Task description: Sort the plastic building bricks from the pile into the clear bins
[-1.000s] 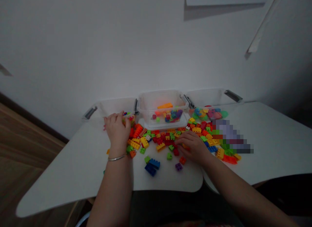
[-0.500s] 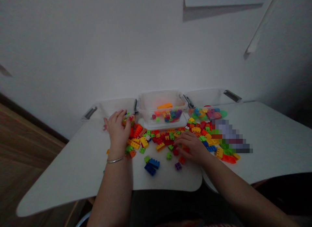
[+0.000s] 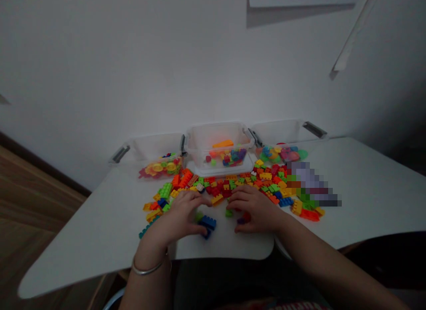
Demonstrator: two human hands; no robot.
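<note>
My left hand (image 3: 183, 214), with a bracelet on its wrist, is open at the front of the brick pile. Its thumb reaches to a dark blue brick (image 3: 208, 233), and a blue brick (image 3: 209, 222) lies between thumb and fingers. I cannot tell whether the thumb touches. My right hand (image 3: 256, 208) is open and curved low over the table, thumb apart from its fingers. Under it show a purple brick (image 3: 241, 221) and an orange-red brick (image 3: 246, 216), partly hidden. A green brick (image 3: 228, 212) sits by its fingertips.
Many coloured bricks (image 3: 266, 176) spread across the white table (image 3: 366, 181). Behind them, against the wall, stand a clear middle bin (image 3: 218, 131), a left bin (image 3: 153, 145) with flower-like pieces, and a right bin (image 3: 279, 131) with coloured pieces. A pixelated patch covers something at right.
My left hand has come from the left bin down and right to the blue bricks. My right hand has shifted slightly nearer, over the purple and orange-red bricks.
</note>
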